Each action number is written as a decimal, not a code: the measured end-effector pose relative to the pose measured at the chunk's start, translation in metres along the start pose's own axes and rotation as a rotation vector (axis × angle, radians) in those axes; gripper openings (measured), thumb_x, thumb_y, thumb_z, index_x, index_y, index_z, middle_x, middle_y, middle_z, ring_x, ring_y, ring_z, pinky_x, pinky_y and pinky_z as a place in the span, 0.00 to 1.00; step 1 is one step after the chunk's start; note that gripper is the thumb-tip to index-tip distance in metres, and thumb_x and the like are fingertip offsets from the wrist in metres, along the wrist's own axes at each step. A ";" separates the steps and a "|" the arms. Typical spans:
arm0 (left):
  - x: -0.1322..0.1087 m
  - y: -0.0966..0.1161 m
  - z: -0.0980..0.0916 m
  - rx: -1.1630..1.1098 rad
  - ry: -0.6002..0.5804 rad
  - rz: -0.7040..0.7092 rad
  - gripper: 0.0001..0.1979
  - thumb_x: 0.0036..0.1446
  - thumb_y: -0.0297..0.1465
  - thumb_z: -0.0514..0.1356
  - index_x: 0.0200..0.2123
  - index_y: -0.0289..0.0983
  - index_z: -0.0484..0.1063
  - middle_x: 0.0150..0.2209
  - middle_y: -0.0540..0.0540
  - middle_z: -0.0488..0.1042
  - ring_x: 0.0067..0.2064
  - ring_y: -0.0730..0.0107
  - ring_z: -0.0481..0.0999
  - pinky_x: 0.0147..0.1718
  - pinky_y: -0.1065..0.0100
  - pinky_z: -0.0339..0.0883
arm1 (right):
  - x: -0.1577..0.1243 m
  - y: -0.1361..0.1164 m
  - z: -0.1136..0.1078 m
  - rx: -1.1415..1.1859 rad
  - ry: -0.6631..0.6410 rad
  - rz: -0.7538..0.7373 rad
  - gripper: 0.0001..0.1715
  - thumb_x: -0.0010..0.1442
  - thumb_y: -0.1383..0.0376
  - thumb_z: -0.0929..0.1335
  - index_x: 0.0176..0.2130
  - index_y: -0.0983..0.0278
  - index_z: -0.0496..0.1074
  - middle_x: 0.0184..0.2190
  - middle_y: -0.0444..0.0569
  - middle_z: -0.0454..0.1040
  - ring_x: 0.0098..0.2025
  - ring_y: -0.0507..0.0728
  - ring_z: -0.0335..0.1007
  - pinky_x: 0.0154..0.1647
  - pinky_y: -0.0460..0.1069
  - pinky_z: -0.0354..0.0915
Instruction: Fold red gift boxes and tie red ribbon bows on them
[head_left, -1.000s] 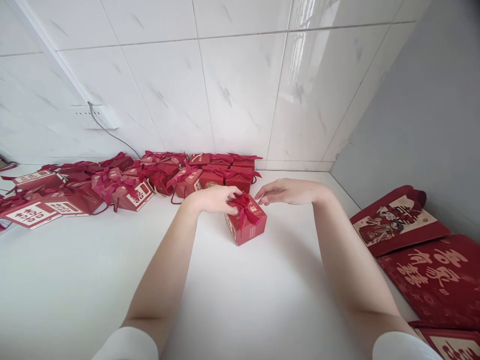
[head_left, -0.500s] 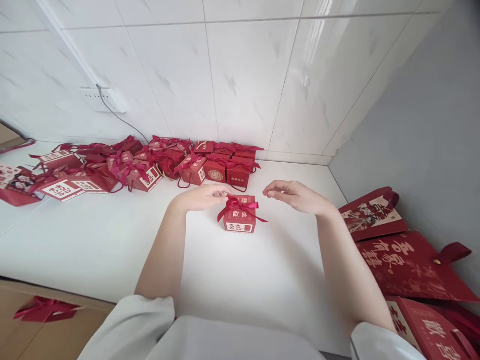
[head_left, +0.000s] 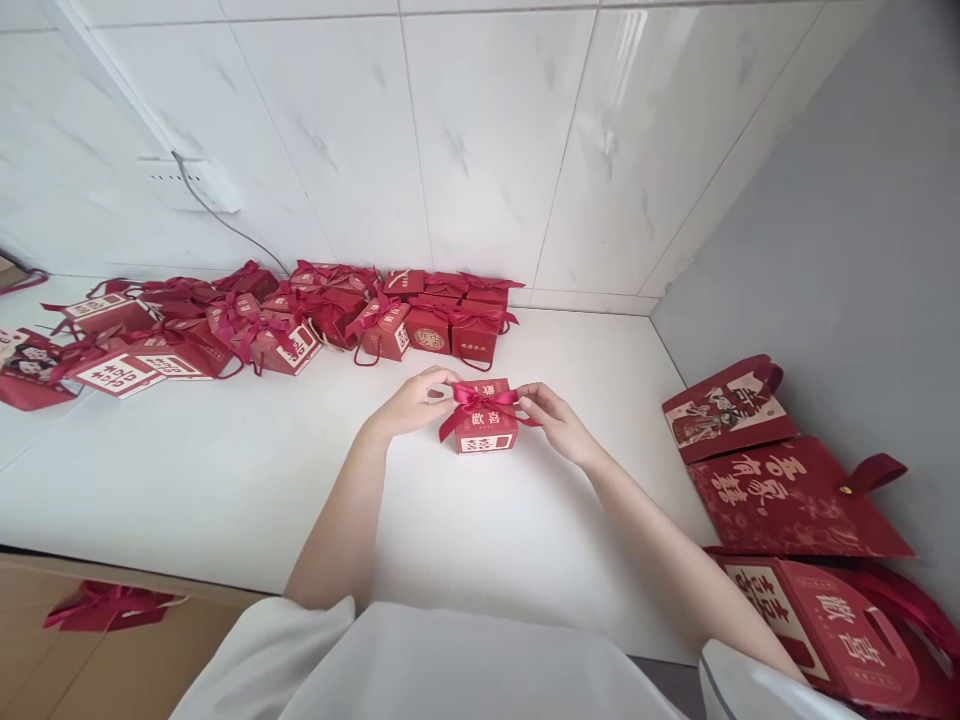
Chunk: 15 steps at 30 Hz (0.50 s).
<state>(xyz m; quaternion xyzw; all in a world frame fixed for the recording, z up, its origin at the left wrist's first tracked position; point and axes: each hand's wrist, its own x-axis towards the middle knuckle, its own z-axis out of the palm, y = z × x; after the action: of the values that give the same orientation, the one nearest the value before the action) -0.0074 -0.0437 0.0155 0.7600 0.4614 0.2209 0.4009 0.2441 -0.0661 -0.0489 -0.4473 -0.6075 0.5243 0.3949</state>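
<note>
- On the white table [head_left: 225, 480], in front of the person, 1 red gift box [head_left: 491, 420] sits between the 2 hands; its white label faces the person.
- Ribbon bow [head_left: 486, 398]: tied across the top of the gift box, with tails hanging at both sides.
- Left hand [head_left: 420, 403]: at the left end of the bow, fingers bent. Whether the fingertips are clamped on ribbon cannot be told.
- Right hand [head_left: 553, 420]: thumb and index finger at the right loop of the bow. Whether they are closed on it cannot be told.
- Ribboned red boxes [head_left: 430, 335]: grouped along the tiled wall [head_left: 495, 150], beyond the hands and to the left.
- Right edge of table: 3 red packages, comprising an illustrated bag [head_left: 724, 412], a flat bag [head_left: 795, 500] and a handled box [head_left: 832, 630].
- Lower left: 1 ribboned box [head_left: 112, 608] in a cardboard carton [head_left: 202, 650].
</note>
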 end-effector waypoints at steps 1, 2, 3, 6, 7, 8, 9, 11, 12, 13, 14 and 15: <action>-0.001 0.000 0.003 -0.008 0.005 0.001 0.14 0.54 0.35 0.55 0.43 0.39 0.70 0.52 0.44 0.68 0.54 0.63 0.68 0.54 0.61 0.62 | 0.000 0.000 0.003 0.017 -0.001 -0.014 0.20 0.61 0.49 0.62 0.46 0.59 0.65 0.50 0.51 0.71 0.50 0.56 0.69 0.48 0.53 0.67; -0.002 -0.001 0.006 -0.016 0.013 0.001 0.14 0.54 0.35 0.55 0.44 0.39 0.69 0.53 0.44 0.68 0.54 0.64 0.68 0.54 0.61 0.63 | 0.000 0.000 0.005 0.040 -0.005 -0.023 0.20 0.61 0.49 0.63 0.46 0.59 0.66 0.49 0.51 0.71 0.50 0.56 0.69 0.50 0.54 0.66; -0.002 -0.003 0.010 -0.027 0.024 0.007 0.15 0.55 0.35 0.55 0.45 0.39 0.68 0.53 0.44 0.68 0.54 0.64 0.68 0.54 0.61 0.62 | 0.001 -0.001 0.007 0.063 -0.005 -0.029 0.20 0.61 0.49 0.63 0.46 0.60 0.66 0.48 0.51 0.72 0.49 0.56 0.69 0.50 0.54 0.66; -0.003 -0.008 0.022 -0.096 0.067 0.073 0.17 0.56 0.36 0.55 0.49 0.40 0.66 0.54 0.45 0.68 0.56 0.65 0.67 0.57 0.61 0.59 | 0.004 -0.003 0.012 0.062 0.032 -0.051 0.18 0.60 0.50 0.65 0.40 0.61 0.68 0.46 0.51 0.73 0.47 0.57 0.70 0.49 0.54 0.66; -0.003 -0.010 0.027 -0.125 0.093 0.103 0.17 0.56 0.37 0.56 0.49 0.40 0.66 0.54 0.44 0.67 0.56 0.65 0.66 0.58 0.62 0.57 | 0.005 -0.003 0.013 0.041 0.053 -0.062 0.18 0.59 0.50 0.65 0.38 0.61 0.68 0.46 0.51 0.73 0.47 0.57 0.70 0.49 0.54 0.66; -0.004 -0.012 0.031 -0.149 0.122 0.129 0.16 0.57 0.37 0.56 0.48 0.39 0.67 0.54 0.43 0.67 0.57 0.65 0.66 0.59 0.62 0.56 | 0.007 -0.004 0.015 0.020 0.072 -0.075 0.18 0.59 0.50 0.65 0.36 0.62 0.68 0.46 0.51 0.73 0.47 0.57 0.70 0.49 0.54 0.66; -0.004 -0.014 0.035 -0.165 0.156 0.147 0.15 0.57 0.38 0.56 0.47 0.39 0.68 0.54 0.43 0.67 0.57 0.64 0.65 0.59 0.62 0.56 | 0.009 -0.004 0.018 0.005 0.084 -0.087 0.18 0.59 0.49 0.64 0.35 0.62 0.68 0.46 0.52 0.73 0.46 0.57 0.70 0.48 0.54 0.66; -0.004 -0.016 0.042 -0.170 0.220 0.146 0.13 0.58 0.39 0.55 0.43 0.38 0.69 0.54 0.41 0.67 0.57 0.64 0.65 0.59 0.62 0.56 | 0.014 -0.006 0.021 -0.005 0.082 -0.102 0.19 0.59 0.49 0.64 0.35 0.62 0.68 0.45 0.51 0.73 0.45 0.57 0.71 0.47 0.53 0.66; -0.003 -0.017 0.044 -0.164 0.239 0.128 0.13 0.59 0.39 0.54 0.42 0.38 0.69 0.54 0.41 0.67 0.58 0.63 0.65 0.59 0.62 0.56 | 0.016 -0.007 0.021 -0.009 0.075 -0.105 0.19 0.59 0.49 0.64 0.35 0.62 0.68 0.44 0.51 0.74 0.44 0.57 0.71 0.46 0.53 0.66; -0.003 -0.018 0.045 -0.157 0.251 0.106 0.13 0.60 0.39 0.54 0.41 0.38 0.69 0.54 0.40 0.67 0.58 0.63 0.65 0.58 0.62 0.57 | 0.019 -0.010 0.020 -0.018 0.072 -0.100 0.19 0.59 0.48 0.64 0.35 0.62 0.68 0.43 0.50 0.74 0.43 0.57 0.71 0.45 0.52 0.66; -0.003 -0.019 0.046 -0.152 0.257 0.085 0.13 0.60 0.40 0.53 0.41 0.38 0.69 0.54 0.40 0.67 0.57 0.62 0.66 0.58 0.62 0.57 | 0.022 -0.013 0.018 -0.036 0.077 -0.081 0.19 0.59 0.48 0.64 0.35 0.61 0.67 0.40 0.50 0.75 0.42 0.56 0.71 0.44 0.52 0.66; -0.002 -0.020 0.046 -0.150 0.258 0.072 0.13 0.60 0.40 0.53 0.41 0.38 0.69 0.54 0.41 0.67 0.57 0.62 0.66 0.57 0.61 0.58 | 0.024 -0.018 0.015 -0.066 0.083 -0.049 0.20 0.59 0.47 0.63 0.35 0.61 0.66 0.37 0.48 0.75 0.40 0.56 0.72 0.41 0.51 0.67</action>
<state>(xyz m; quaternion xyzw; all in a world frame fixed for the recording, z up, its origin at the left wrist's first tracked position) 0.0135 -0.0591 -0.0277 0.7091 0.4639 0.3649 0.3858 0.2205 -0.0487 -0.0331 -0.4665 -0.6184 0.4751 0.4173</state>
